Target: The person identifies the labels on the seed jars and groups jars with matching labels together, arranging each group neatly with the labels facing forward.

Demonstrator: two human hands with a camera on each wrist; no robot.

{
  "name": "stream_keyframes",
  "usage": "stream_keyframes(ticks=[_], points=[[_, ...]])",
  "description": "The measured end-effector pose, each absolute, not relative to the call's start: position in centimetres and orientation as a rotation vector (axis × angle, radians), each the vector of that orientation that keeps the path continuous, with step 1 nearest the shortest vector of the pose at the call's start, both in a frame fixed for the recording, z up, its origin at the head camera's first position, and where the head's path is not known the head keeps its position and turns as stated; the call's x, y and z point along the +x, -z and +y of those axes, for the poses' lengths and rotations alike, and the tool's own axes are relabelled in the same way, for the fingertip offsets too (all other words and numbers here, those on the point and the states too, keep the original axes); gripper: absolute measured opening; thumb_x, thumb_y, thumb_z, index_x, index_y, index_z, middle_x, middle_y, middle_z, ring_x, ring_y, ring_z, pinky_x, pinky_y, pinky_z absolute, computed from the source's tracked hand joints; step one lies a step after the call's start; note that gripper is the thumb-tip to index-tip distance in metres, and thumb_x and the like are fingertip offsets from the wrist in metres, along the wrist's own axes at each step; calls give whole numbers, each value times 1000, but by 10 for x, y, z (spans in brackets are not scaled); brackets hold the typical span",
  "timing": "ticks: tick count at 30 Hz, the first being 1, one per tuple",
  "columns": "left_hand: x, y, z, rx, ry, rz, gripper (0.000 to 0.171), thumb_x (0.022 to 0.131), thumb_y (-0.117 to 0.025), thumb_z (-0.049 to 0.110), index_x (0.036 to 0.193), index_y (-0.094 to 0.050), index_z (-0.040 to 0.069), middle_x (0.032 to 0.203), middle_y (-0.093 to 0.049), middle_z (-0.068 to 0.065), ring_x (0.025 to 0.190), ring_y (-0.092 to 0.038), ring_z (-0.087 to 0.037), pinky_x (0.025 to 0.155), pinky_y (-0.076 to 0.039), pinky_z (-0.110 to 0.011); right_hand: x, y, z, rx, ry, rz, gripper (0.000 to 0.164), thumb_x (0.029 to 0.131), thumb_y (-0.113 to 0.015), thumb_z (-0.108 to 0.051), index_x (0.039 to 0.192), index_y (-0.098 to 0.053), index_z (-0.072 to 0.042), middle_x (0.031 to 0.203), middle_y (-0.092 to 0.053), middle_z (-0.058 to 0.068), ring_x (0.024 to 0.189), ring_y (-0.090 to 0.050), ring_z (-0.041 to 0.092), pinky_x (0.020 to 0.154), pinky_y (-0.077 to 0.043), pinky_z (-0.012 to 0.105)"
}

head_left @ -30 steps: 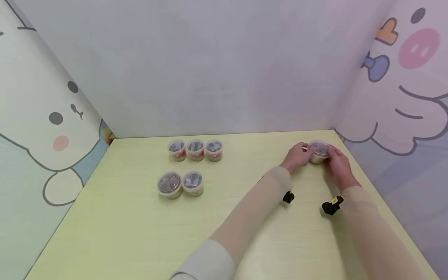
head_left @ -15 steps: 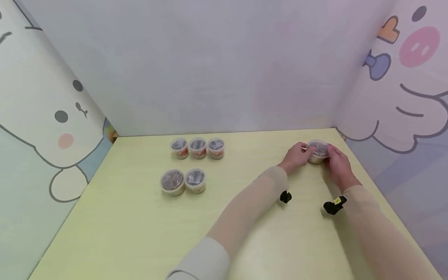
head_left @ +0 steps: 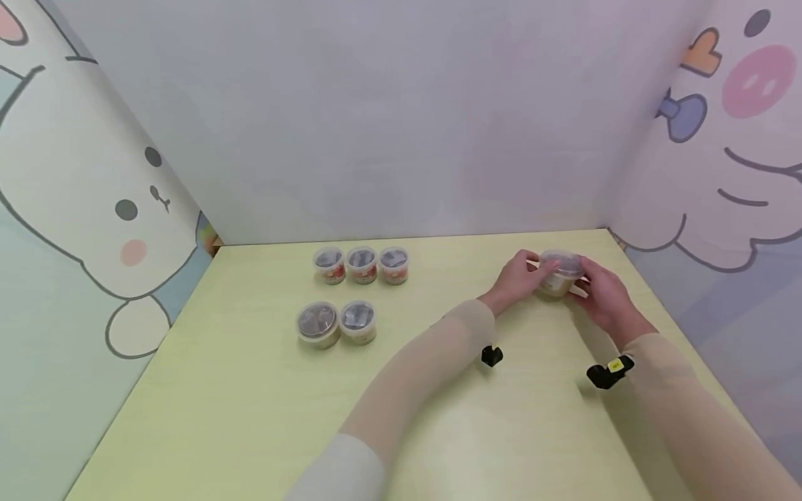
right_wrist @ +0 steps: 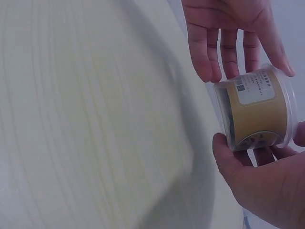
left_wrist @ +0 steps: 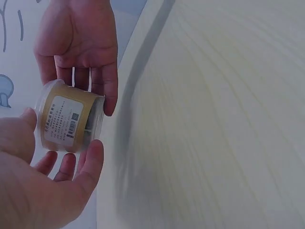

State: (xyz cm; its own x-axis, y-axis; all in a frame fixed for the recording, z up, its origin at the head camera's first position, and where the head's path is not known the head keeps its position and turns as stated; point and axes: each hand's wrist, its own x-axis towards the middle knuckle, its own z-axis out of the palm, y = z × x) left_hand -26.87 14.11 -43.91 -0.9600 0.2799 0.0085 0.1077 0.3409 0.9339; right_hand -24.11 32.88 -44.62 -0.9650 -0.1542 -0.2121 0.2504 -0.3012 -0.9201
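Note:
A round plastic tub with a clear lid is between my two hands at the table's far right, tipped a little so its side faces me. My left hand grips it from the left, thumb at the lid's rim. From the right, my right hand holds the lid edge and side. In the left wrist view the tub shows a tan band and a white printed sticker with a barcode. Fingers of both hands curl about the tub in the right wrist view. A shadow lies on the table under the hands.
Three small tubs with red labels stand in a row toward the back left of the pale yellow table. Nearer, a wider tub and a smaller one stand side by side. Cartoon-printed walls enclose the back and sides.
The tub in both hands has shifted left and tilted, showing more of its side. Both hands still hold it. The head view has turned slightly left; the other tubs stay in place.

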Motion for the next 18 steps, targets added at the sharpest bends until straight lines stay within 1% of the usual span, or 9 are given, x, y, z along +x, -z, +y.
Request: stream_keyframes(ticks=[2,5,6,8,12,16,18], points=[[-265,432,133,346,-1705,2395,52,99,-66,45,127,-54,4,93,-61,0,78,-64,-14,66,-55,-25,-240,441,324,77,2333,1664,37,109,-39,-43,137,-41,-19,128,-42,-4,114,-45,11,89,-51,28],[-260,422,120,338,-1716,2329,56,99,-64,48,130,-50,4,96,-58,-2,84,-66,-21,73,-59,-35,-238,434,315,18,2290,1667,38,108,-38,-46,135,-43,-19,128,-43,-3,112,-46,13,87,-51,27],[-258,418,115,338,-1718,2311,58,99,-63,50,131,-49,3,98,-58,-2,86,-67,-22,75,-60,-38,-238,431,312,4,2280,1664,38,108,-38,-47,134,-43,-19,127,-44,-3,112,-46,14,87,-51,27],[-255,412,105,338,-1727,2284,62,98,-62,52,133,-47,3,101,-57,-3,89,-66,-21,78,-60,-42,-236,425,304,-24,2260,1654,39,108,-37,-47,134,-44,-19,126,-46,-2,111,-49,14,87,-51,26],[-248,402,82,337,-1754,2247,72,98,-59,56,142,-40,3,104,-57,-4,88,-62,-14,79,-60,-46,-234,411,286,-92,2183,1664,38,108,-37,-48,133,-44,-20,128,-46,0,110,-55,14,89,-53,26],[-243,397,55,349,-1769,2229,77,100,-54,60,149,-34,5,106,-57,-4,89,-62,-14,81,-59,-50,-235,399,263,-206,2073,1725,41,108,-38,-48,136,-43,-19,133,-44,4,110,-60,15,91,-54,27],[-241,396,41,335,-1774,2233,77,99,-52,63,149,-34,7,109,-57,-3,90,-61,-15,80,-59,-48,-236,395,251,-269,2031,1753,44,108,-39,-48,138,-43,-17,133,-45,7,111,-61,16,92,-54,28]])
